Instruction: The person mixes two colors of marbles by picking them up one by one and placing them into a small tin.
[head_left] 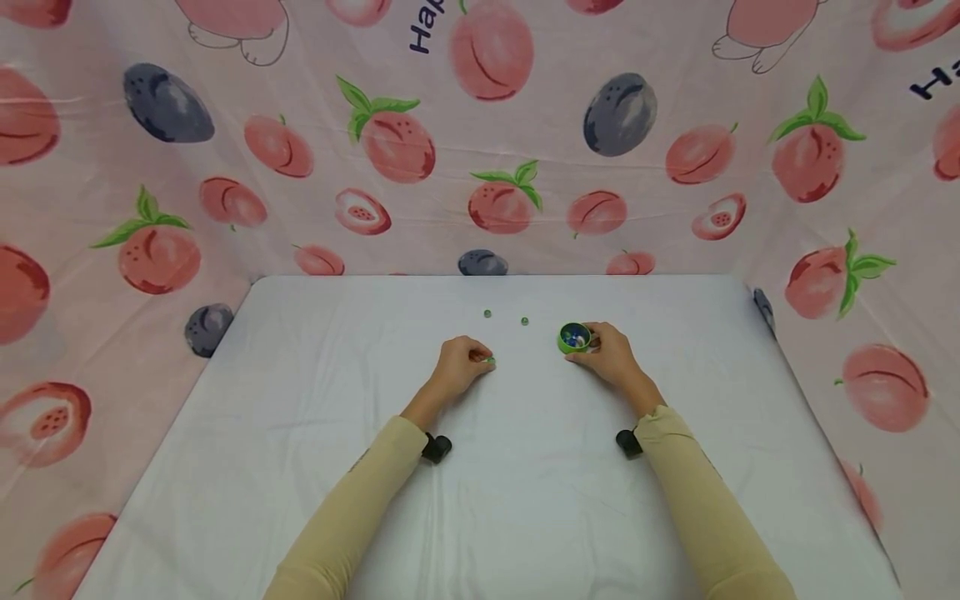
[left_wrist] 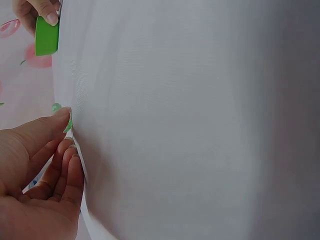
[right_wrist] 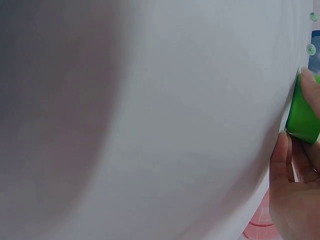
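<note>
On the white table, my left hand pinches a small green marble between thumb and fingers. To the right, my right hand grips a small bright green cup that stands upright, fingers around its side. Its rounded green wall shows in the right wrist view. Dark blue and pale shiny pieces are visible inside the cup; their exact kind is too small to tell. Two more green marbles lie beyond the hands, one on the left and one nearer the cup.
A white cloth covers the table. Fruit-patterned cloth walls rise behind the far edge and along both sides. Black wrist cameras sit below the left cuff and the right cuff.
</note>
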